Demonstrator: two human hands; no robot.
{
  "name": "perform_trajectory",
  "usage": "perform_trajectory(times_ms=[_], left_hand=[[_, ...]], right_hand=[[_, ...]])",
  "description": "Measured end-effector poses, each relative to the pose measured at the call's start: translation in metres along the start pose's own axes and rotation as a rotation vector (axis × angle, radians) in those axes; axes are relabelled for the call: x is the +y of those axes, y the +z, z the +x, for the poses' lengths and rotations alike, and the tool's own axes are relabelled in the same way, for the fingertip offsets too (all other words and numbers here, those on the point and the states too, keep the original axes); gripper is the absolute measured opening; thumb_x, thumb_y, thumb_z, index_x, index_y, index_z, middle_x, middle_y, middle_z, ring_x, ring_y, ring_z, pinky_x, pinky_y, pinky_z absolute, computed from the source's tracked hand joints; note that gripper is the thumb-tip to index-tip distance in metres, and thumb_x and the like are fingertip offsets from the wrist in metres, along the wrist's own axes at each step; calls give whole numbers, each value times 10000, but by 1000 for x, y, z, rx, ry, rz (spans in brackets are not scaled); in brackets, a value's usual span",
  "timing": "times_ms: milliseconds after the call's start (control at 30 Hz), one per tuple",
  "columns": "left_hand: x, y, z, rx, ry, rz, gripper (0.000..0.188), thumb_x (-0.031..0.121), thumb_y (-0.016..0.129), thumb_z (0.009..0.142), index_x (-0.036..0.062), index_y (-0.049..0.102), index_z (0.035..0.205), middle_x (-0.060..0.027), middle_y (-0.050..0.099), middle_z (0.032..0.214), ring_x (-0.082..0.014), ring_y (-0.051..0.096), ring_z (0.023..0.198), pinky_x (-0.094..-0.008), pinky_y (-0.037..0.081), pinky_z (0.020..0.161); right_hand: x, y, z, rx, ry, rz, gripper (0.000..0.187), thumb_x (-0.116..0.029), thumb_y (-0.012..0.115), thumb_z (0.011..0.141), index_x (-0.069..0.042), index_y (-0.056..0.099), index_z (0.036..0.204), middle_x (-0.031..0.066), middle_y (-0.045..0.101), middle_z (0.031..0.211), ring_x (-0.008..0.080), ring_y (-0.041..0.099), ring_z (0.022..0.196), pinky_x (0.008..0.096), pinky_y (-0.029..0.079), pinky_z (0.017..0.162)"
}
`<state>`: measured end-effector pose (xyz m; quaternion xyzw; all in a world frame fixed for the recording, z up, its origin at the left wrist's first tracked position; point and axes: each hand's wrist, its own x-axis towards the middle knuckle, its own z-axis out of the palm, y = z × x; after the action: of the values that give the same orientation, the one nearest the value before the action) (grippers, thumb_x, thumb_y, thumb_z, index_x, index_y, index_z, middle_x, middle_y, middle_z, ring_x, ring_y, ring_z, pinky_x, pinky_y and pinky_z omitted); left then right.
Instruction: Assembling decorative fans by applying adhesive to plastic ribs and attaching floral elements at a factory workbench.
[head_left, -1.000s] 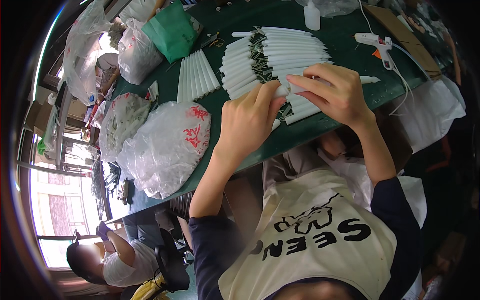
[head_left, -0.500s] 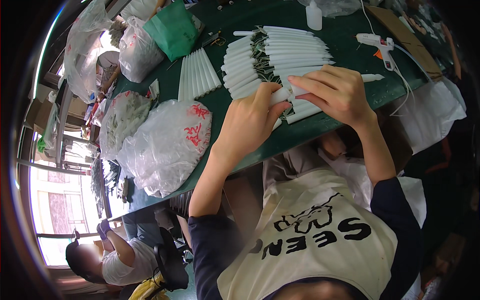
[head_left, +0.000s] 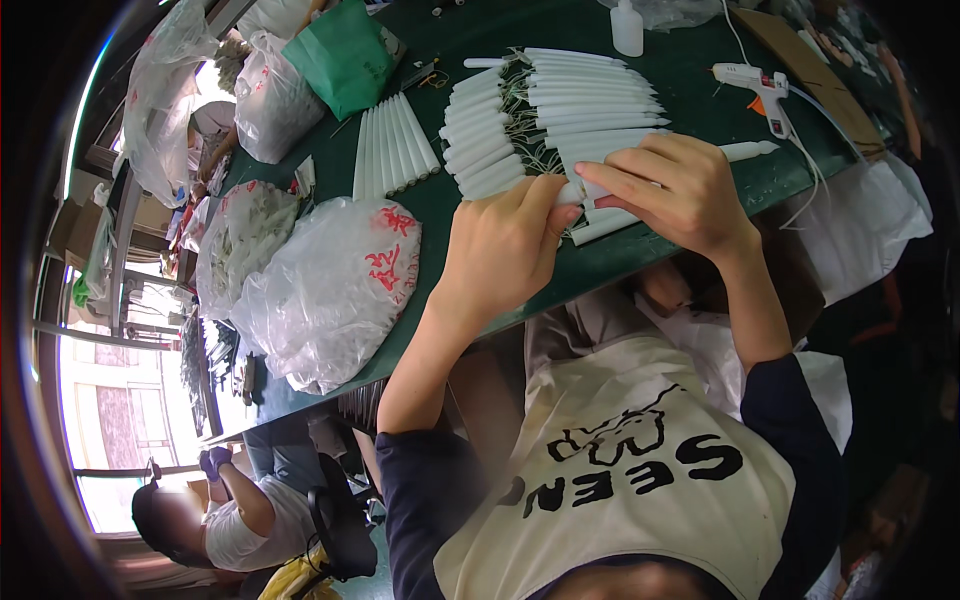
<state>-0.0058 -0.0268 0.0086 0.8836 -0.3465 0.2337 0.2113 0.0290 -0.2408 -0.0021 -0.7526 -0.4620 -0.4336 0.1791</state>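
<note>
My left hand (head_left: 498, 243) is closed around a short white tube (head_left: 570, 193), thumb and forefinger pinching its end. Fingers of my right hand (head_left: 682, 192) are wrapped round a white taper-shaped candle (head_left: 750, 151), whose pointed tip sticks out to the right. The two pieces meet end to end between my fingertips; the joint itself is partly hidden. Just beyond my hands lie a row of long white pointed candles (head_left: 590, 97) and a row of shorter white tubes (head_left: 480, 132). Thin wires (head_left: 518, 112) run between these rows.
Several white tubes (head_left: 395, 150) lie left of the rows. Clear plastic bags (head_left: 330, 290) and a green bag (head_left: 345, 60) fill the left side. A glue gun (head_left: 760, 92) with its cord rests right, near a white bottle (head_left: 627, 30). Another person (head_left: 245, 515) sits at lower left.
Both hands keep their grip and the two pieces stay end to end. The right-hand candle's tip has shifted slightly right and up. The seated person's gloved hands have moved a little.
</note>
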Motion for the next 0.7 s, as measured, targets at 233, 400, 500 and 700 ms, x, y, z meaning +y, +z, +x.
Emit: perform_trajectory(times_ms=[233,400,500,700], left_hand=[[1,5,0,20,47,69,194,184,623,895,38,585,1017,-71,601,747,-261,595,582,-363,427,485],[3,7,1,65,83,115,195,199,626,894,50,585,1014,-48,572,736,-219,583,571,-344,420,471],[7,7,-1,67,81,119,196,185,628,882,42,581,1008,-52,563,721,-225,578,557,-345,413,459],[11,10,-8,32,117,24,200,147,635,844,21,576,989,-61,539,690,-235,562,519,-352,394,438]], right_hand=[[0,-1,-2,-27,9,27,352,-188,753,695,-85,709,1029,-7,601,771,165,561,634,288,457,533],[-2,-2,-3,-13,24,42,351,-191,762,691,-74,707,1018,2,600,764,176,565,615,289,444,515],[-6,-3,-4,-1,18,23,338,-194,760,693,-64,704,1000,2,593,756,175,564,603,288,431,497],[-19,-8,-10,-65,15,-47,271,-204,716,709,-58,694,936,-3,543,707,168,531,562,293,400,458]])
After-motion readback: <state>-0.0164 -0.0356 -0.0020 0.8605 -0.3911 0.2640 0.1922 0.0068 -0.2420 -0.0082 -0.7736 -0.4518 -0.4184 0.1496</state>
